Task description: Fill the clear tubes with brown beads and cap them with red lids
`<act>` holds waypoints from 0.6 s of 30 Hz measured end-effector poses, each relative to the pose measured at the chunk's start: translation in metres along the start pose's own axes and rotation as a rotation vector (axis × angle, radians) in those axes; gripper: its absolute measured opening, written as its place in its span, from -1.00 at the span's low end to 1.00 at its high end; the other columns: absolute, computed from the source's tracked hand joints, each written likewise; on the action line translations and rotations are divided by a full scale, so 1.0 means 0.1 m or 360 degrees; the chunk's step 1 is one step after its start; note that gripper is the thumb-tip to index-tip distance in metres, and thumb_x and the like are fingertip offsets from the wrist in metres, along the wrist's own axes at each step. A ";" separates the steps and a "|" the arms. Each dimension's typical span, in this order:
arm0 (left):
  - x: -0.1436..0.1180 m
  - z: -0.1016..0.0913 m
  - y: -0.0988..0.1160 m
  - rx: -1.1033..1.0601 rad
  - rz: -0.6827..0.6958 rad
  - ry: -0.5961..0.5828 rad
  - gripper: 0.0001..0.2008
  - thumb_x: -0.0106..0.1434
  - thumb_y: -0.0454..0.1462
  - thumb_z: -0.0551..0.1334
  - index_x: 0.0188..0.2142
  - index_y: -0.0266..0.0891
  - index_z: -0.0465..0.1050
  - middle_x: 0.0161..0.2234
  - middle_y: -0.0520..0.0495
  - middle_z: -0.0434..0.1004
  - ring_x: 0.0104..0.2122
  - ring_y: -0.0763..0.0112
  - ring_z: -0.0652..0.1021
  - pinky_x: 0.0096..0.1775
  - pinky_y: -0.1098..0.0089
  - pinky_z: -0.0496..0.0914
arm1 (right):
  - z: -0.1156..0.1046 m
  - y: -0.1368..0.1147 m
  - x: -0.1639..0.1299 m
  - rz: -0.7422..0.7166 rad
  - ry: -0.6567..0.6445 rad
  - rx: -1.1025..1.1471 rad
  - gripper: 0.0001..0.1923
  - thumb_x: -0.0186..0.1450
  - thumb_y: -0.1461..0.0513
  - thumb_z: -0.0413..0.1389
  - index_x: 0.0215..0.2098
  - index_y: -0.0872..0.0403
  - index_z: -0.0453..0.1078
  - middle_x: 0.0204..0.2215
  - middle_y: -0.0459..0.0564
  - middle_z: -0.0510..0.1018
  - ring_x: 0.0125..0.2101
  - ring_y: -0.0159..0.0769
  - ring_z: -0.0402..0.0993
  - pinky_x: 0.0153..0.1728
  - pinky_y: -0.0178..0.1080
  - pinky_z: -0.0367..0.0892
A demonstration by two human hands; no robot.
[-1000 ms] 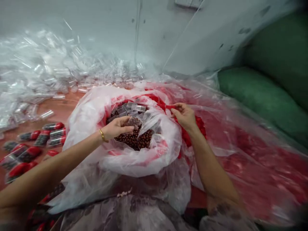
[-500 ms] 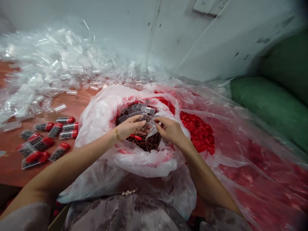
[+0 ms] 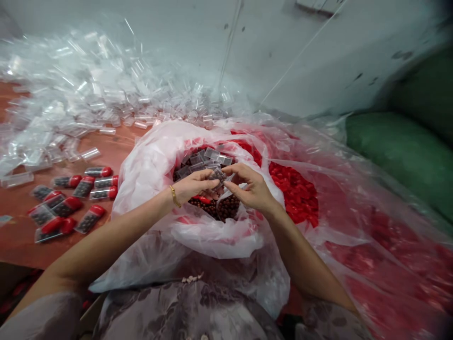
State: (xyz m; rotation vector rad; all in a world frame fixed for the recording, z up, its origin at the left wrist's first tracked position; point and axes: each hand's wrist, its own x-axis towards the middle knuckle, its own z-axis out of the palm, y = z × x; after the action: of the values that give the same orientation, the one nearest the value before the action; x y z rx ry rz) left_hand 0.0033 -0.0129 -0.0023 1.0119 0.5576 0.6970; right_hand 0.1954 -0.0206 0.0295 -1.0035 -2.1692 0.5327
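My left hand (image 3: pixel 200 185), with a gold bracelet at the wrist, is closed around a small clear plastic tube (image 3: pixel 218 174) filled with dark beads. At the tube's right end, the thumb and forefinger of my right hand (image 3: pixel 249 185) are bent in a pinch; what sits between them is too small to make out. Both hands are above an open white plastic bag (image 3: pixel 215 243) with its rim rolled down. Inside it lie loose brown beads (image 3: pixel 228 208), several bead-filled clear tubes (image 3: pixel 198 159) without caps, and a few red caps (image 3: pixel 202 199) below my left hand.
Left of the bag, several red-capped tubes of beads (image 3: pixel 84 187) lie on the orange-red tabletop (image 3: pixel 116 144). A large heap of clear tubes (image 3: pixel 88 85) rises behind. At right, a clear bag holds many red caps (image 3: pixel 295 193). A green sack (image 3: pixel 389 141) stands by the wall (image 3: pixel 276 56).
My right fingers have come closer to the tube in my left hand and now meet its right end. The whole view has shifted slightly.
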 end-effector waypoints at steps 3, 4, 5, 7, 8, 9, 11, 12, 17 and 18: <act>-0.01 -0.01 0.01 0.0045 -0.0005 -0.0046 -0.56 -0.02 -0.04 0.39 -0.34 -0.32 0.33 -0.49 0.01 0.49 -0.56 0.56 0.48 -0.43 0.49 0.40 | -0.03 -0.04 0.05 0.0017 -0.0202 0.0043 -0.79 0.21 0.24 0.12 -0.17 0.06 0.33 -0.29 -0.04 0.45 -0.47 -0.46 0.33 -0.50 -0.37 0.26; -0.02 -0.01 0.01 0.0043 -0.0011 -0.0059 -0.57 -0.02 -0.05 0.39 -0.35 -0.32 0.32 -0.50 0.01 0.48 -0.56 0.56 0.47 -0.44 0.49 0.39 | -0.03 -0.04 0.06 0.0035 -0.0259 0.0074 -0.81 0.21 0.24 0.12 -0.19 0.06 0.32 -0.33 -0.06 0.43 -0.49 -0.47 0.30 -0.50 -0.37 0.24; -0.02 -0.01 0.01 0.0035 -0.0013 -0.0062 -0.57 -0.02 -0.05 0.39 -0.35 -0.32 0.32 -0.50 0.01 0.48 -0.57 0.56 0.47 -0.44 0.49 0.39 | -0.03 -0.04 0.07 0.0067 -0.0293 0.0121 -0.82 0.21 0.23 0.12 -0.21 0.06 0.30 -0.38 -0.09 0.41 -0.51 -0.47 0.28 -0.50 -0.37 0.22; -0.02 -0.01 0.01 0.0012 -0.0011 -0.0052 -0.56 -0.03 -0.04 0.38 -0.35 -0.32 0.32 -0.51 0.01 0.48 -0.57 0.56 0.46 -0.45 0.49 0.39 | -0.01 -0.02 0.08 0.0158 -0.0297 0.0252 -0.81 0.21 0.18 0.13 -0.24 0.06 0.27 -0.44 -0.13 0.37 -0.52 -0.47 0.25 -0.50 -0.36 0.20; -0.02 -0.01 0.02 0.0006 -0.0007 -0.0046 -0.55 -0.03 -0.03 0.39 -0.35 -0.32 0.32 -0.51 0.01 0.48 -0.57 0.56 0.46 -0.45 0.49 0.39 | -0.01 -0.01 0.09 0.0207 -0.0285 0.0327 -0.78 0.19 0.15 0.15 -0.26 0.05 0.25 -0.46 -0.14 0.35 -0.53 -0.46 0.24 -0.51 -0.36 0.19; -0.02 -0.01 0.02 0.0010 -0.0008 -0.0050 -0.55 -0.04 -0.03 0.39 -0.35 -0.31 0.32 -0.50 0.01 0.48 -0.57 0.56 0.46 -0.45 0.49 0.38 | 0.00 0.00 0.09 0.0251 -0.0285 0.0405 -0.75 0.17 0.13 0.17 -0.28 0.05 0.23 -0.48 -0.15 0.34 -0.53 -0.47 0.23 -0.52 -0.36 0.18; -0.02 -0.01 0.01 0.0045 -0.0028 -0.0090 -0.54 -0.05 -0.03 0.39 -0.36 -0.31 0.31 -0.51 0.01 0.47 -0.56 0.56 0.46 -0.45 0.49 0.37 | 0.02 0.01 0.10 0.0315 -0.0343 0.0556 -0.70 0.13 0.10 0.21 -0.33 0.04 0.19 -0.51 -0.17 0.31 -0.54 -0.47 0.24 -0.53 -0.37 0.17; -0.02 -0.01 0.01 0.0067 -0.0043 -0.0117 -0.55 -0.05 -0.03 0.39 -0.37 -0.31 0.31 -0.51 0.01 0.47 -0.55 0.56 0.46 -0.45 0.49 0.37 | 0.02 0.01 0.11 0.0339 -0.0386 0.0620 -0.68 0.11 0.10 0.23 -0.36 0.04 0.18 -0.52 -0.18 0.30 -0.55 -0.47 0.24 -0.53 -0.37 0.18; -0.02 -0.01 0.00 0.0092 -0.0026 -0.0118 -0.59 0.00 -0.05 0.37 -0.37 -0.30 0.31 -0.51 0.01 0.46 -0.58 0.59 0.43 -0.48 0.50 0.33 | 0.04 -0.01 0.14 0.0457 -0.0469 0.0750 -0.67 0.09 0.09 0.22 -0.46 0.05 0.15 -0.57 -0.18 0.34 -0.58 -0.47 0.29 -0.55 -0.37 0.19; -0.02 0.00 0.00 0.0084 -0.0014 -0.0101 -0.59 0.00 -0.05 0.38 -0.38 -0.30 0.30 -0.52 0.02 0.46 -0.58 0.59 0.43 -0.48 0.50 0.33 | 0.04 -0.02 0.14 0.0467 -0.0454 0.0754 -0.67 0.09 0.09 0.22 -0.47 0.05 0.15 -0.58 -0.17 0.35 -0.58 -0.46 0.30 -0.56 -0.37 0.18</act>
State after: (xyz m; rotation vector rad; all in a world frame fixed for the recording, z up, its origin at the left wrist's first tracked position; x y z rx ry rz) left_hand 0.0021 -0.0140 -0.0028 1.0764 0.5274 0.6429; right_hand 0.1849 -0.0110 0.0331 -1.0239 -1.9902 1.3281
